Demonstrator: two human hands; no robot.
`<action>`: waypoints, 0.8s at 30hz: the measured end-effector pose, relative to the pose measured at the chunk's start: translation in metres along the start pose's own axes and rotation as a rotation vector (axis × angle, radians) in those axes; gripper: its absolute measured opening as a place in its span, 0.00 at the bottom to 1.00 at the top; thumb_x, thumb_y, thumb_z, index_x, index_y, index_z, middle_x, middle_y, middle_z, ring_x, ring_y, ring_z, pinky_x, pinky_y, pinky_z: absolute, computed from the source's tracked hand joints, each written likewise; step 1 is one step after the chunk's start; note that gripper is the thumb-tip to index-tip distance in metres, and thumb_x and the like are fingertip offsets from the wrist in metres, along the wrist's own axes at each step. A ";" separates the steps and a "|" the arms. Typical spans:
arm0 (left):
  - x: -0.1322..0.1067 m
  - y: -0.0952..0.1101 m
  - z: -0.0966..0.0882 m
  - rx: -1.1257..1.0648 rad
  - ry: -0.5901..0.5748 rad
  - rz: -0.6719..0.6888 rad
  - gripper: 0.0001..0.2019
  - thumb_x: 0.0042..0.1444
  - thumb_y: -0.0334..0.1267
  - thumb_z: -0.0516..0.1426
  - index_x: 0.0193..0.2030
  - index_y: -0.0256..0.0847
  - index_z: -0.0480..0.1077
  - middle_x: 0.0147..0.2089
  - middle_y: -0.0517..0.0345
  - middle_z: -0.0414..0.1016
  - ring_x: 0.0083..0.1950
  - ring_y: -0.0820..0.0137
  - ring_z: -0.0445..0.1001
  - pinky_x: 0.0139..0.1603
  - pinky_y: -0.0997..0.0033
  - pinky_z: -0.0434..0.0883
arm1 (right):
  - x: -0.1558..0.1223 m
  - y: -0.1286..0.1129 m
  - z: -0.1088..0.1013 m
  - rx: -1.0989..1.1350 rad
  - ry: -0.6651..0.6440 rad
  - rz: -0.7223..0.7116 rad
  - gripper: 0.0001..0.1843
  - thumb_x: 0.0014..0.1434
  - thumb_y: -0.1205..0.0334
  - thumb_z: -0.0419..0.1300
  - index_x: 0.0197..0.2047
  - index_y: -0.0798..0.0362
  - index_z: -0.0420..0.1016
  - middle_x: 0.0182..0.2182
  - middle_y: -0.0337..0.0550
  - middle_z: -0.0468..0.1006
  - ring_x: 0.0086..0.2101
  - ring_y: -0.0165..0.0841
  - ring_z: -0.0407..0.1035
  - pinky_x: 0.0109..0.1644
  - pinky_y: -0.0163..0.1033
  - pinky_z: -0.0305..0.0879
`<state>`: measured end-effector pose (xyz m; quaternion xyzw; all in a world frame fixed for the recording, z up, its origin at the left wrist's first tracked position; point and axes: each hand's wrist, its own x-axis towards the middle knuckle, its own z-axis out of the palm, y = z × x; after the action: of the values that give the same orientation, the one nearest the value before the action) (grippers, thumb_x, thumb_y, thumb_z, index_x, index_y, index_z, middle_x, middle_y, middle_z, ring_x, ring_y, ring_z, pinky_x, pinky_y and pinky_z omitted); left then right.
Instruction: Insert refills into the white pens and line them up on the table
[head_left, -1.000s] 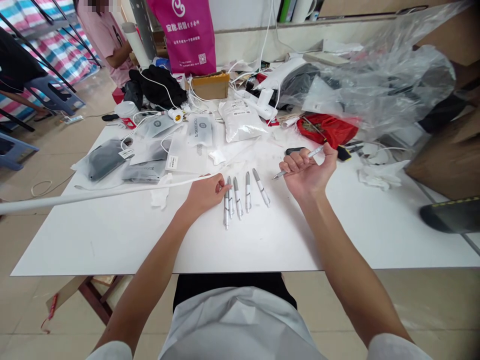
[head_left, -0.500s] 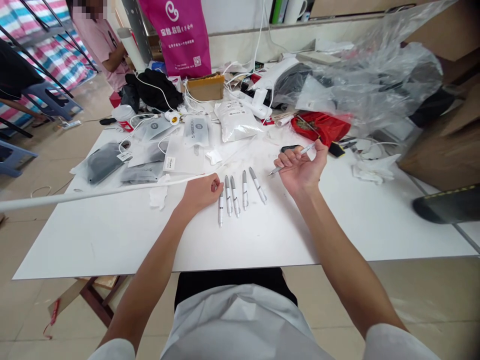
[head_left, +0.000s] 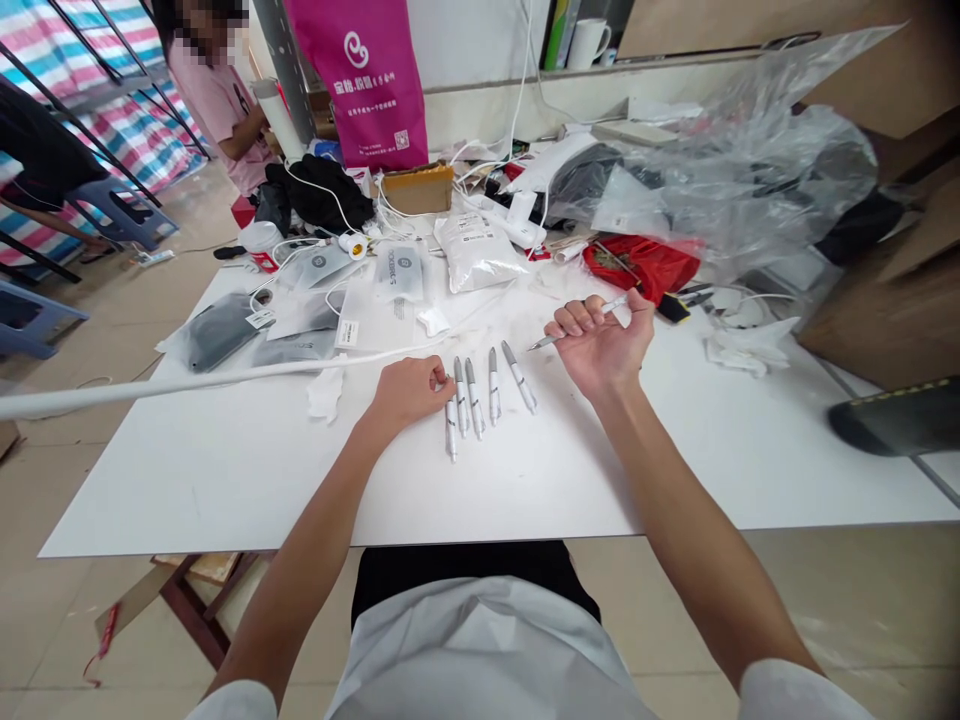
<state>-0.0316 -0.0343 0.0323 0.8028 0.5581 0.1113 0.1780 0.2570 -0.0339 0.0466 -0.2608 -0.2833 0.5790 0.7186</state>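
My right hand point(head_left: 600, 350) is raised over the table, palm partly turned up. Its fingers are curled round a grey-and-white pen point(head_left: 546, 342), whose tip points left. My left hand point(head_left: 411, 390) rests on the table with its fingers curled. Thumb and fingertips close on the upper end of the leftmost pen point(head_left: 451, 432), which they partly hide. To its right lie several like pens in a loose row, grey ends away from me, among them an upright-lying pen point(head_left: 494, 385) and a slanted pen point(head_left: 519, 377) nearest my right hand.
A white cable point(head_left: 225, 385) crosses just beyond my left hand. Packets point(head_left: 214, 330), a white pouch point(head_left: 480, 255), a red bag point(head_left: 641, 265) and clear plastic point(head_left: 757, 170) crowd the white table's point(head_left: 225, 480) far side. A cardboard box point(head_left: 892, 290) stands right; a person point(head_left: 217, 110) is behind left.
The view has shifted slightly, so most things sit a little further right and lower. My right hand with its pen is slightly nearer the row. My left hand keeps its place at the leftmost pen.
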 end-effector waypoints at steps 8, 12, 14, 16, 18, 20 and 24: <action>0.000 0.001 0.000 0.005 -0.027 -0.020 0.11 0.61 0.50 0.59 0.36 0.45 0.73 0.35 0.56 0.81 0.40 0.59 0.77 0.38 0.62 0.62 | 0.002 0.000 0.000 -0.195 -0.042 -0.032 0.35 0.61 0.21 0.56 0.26 0.45 0.62 0.25 0.38 0.63 0.30 0.37 0.67 0.40 0.49 0.74; -0.001 0.000 -0.002 -0.135 -0.051 -0.083 0.08 0.55 0.46 0.63 0.32 0.45 0.73 0.35 0.56 0.81 0.39 0.60 0.77 0.37 0.63 0.63 | 0.009 0.006 -0.005 -0.453 -0.019 -0.134 0.33 0.63 0.20 0.53 0.33 0.44 0.66 0.34 0.41 0.73 0.39 0.38 0.73 0.42 0.44 0.73; -0.001 -0.001 -0.006 -0.303 -0.058 -0.109 0.08 0.54 0.44 0.64 0.30 0.44 0.73 0.32 0.57 0.79 0.35 0.64 0.74 0.36 0.64 0.64 | 0.012 0.010 -0.008 -0.559 -0.008 -0.181 0.32 0.66 0.22 0.51 0.35 0.43 0.66 0.35 0.40 0.73 0.36 0.36 0.72 0.37 0.41 0.71; -0.001 -0.002 -0.014 -0.521 -0.084 -0.092 0.08 0.56 0.43 0.63 0.31 0.43 0.73 0.30 0.58 0.76 0.31 0.68 0.71 0.36 0.65 0.64 | 0.013 0.013 -0.009 -0.606 -0.029 -0.204 0.30 0.67 0.23 0.52 0.37 0.42 0.68 0.34 0.38 0.72 0.31 0.33 0.70 0.32 0.40 0.68; -0.002 0.000 -0.023 -0.763 -0.143 -0.015 0.09 0.60 0.43 0.61 0.32 0.42 0.72 0.29 0.58 0.75 0.31 0.70 0.69 0.37 0.66 0.64 | 0.012 0.013 -0.010 -0.654 -0.066 -0.220 0.29 0.66 0.25 0.56 0.37 0.43 0.72 0.33 0.38 0.73 0.29 0.32 0.70 0.32 0.40 0.69; -0.008 0.006 -0.032 -1.023 -0.228 0.106 0.09 0.63 0.42 0.58 0.33 0.41 0.70 0.32 0.55 0.77 0.33 0.69 0.72 0.40 0.66 0.67 | 0.008 0.011 -0.012 -0.783 -0.096 -0.251 0.27 0.65 0.29 0.63 0.38 0.46 0.77 0.35 0.41 0.77 0.31 0.33 0.75 0.36 0.42 0.74; -0.044 0.024 -0.036 -1.452 -0.434 0.187 0.11 0.66 0.47 0.59 0.38 0.43 0.67 0.31 0.54 0.79 0.31 0.65 0.76 0.37 0.63 0.72 | -0.015 0.007 -0.021 -1.265 -0.169 -0.345 0.21 0.68 0.38 0.65 0.48 0.47 0.83 0.48 0.50 0.84 0.48 0.45 0.81 0.52 0.52 0.80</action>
<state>-0.0405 -0.0772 0.0761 0.5319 0.2269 0.3047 0.7568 0.2647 -0.0483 0.0249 -0.5371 -0.6619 0.1959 0.4847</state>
